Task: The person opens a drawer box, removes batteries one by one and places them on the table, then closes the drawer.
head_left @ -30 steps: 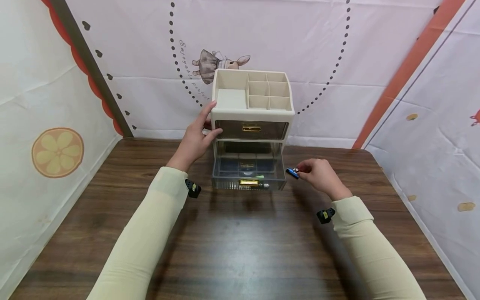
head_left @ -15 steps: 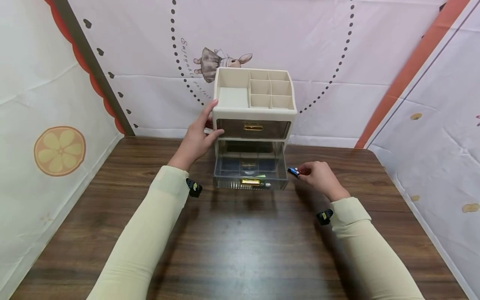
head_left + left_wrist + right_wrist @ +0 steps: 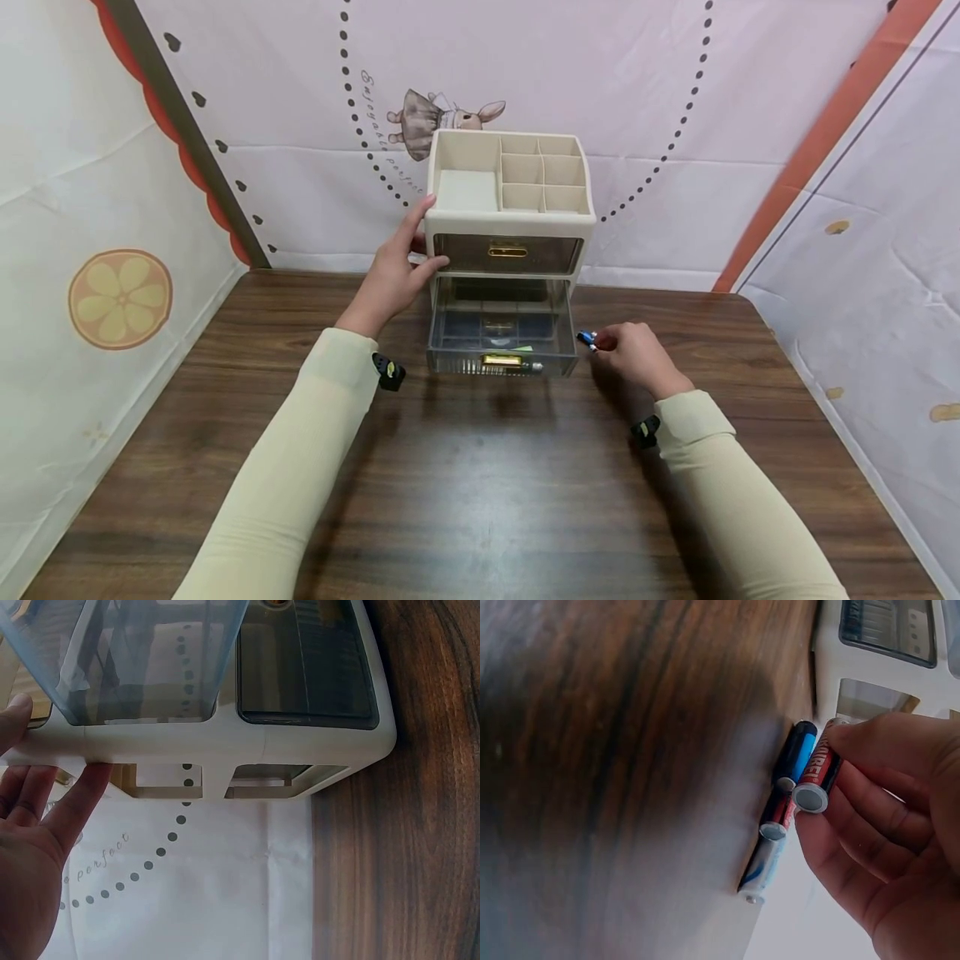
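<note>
Left hand point(image 3: 390, 279) grasps organizer point(image 3: 513, 223) at its nine o'clock; clear drawer point(image 3: 450, 364) pulled out toward six. Right hand point(image 3: 637, 354), at organizer's four o'clock, pinches red battery point(image 3: 821, 766) by tabletop point(image 3: 480, 483) (three other batteries point(image 3: 775, 814) close by; contact hard to tell). Step likely picking up battery; next move calls for firm pinch, clean lift.

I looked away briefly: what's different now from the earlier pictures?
The right hand has shifted slightly toward the organizer, and less of the blue battery shows beside it. It pinches a red battery; whether it already did earlier is unclear. The left hand still grips the organizer's side, and the lower drawer remains open.
</note>
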Tool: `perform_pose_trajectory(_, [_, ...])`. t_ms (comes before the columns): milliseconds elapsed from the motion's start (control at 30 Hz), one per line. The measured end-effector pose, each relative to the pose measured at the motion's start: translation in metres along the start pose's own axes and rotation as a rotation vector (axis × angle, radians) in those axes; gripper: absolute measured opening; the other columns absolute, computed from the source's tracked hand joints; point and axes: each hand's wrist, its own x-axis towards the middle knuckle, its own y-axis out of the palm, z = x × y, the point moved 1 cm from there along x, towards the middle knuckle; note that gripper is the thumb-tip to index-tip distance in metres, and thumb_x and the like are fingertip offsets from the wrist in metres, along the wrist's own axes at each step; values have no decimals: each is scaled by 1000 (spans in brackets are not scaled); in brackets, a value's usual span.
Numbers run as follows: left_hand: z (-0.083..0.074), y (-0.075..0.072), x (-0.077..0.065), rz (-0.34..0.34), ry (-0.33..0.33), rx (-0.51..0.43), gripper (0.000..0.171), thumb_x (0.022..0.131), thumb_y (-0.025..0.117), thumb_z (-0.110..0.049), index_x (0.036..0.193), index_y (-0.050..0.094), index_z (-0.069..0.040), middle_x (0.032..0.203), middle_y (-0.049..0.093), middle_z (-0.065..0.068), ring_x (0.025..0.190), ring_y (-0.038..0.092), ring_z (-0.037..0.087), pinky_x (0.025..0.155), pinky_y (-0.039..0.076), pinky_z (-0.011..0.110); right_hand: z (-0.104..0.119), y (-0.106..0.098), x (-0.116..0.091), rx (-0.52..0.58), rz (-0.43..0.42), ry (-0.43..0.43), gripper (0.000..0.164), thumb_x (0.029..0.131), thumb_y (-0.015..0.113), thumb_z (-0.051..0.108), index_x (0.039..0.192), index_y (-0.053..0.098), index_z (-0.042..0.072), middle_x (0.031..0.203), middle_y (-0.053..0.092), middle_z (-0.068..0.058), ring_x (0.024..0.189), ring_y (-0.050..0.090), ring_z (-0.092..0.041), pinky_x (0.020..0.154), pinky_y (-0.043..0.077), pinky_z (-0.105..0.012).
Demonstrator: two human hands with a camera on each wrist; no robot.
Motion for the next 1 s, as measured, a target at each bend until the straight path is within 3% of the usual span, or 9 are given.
perform_pose_trajectory(467, [1, 1, 1, -4, -2, -7, 85, 92, 66, -22, 149, 13, -54, 109, 60, 13, 100, 60, 23, 79, 57, 41, 3, 11, 4, -58, 16, 0, 9, 85, 70, 12, 88, 73, 4, 84, 73, -10, 78, 67, -26, 71, 54, -43])
perform_pose_trajectory(1000, [3, 1, 1, 1, 4, -4, 85, 92, 66, -23, 150, 12, -52, 109, 60, 14, 101, 61, 24, 80, 57, 41, 3, 14, 4, -71, 44, 8, 8, 87, 69, 12, 89, 72, 4, 84, 72, -10, 77, 67, -26, 71, 53, -43])
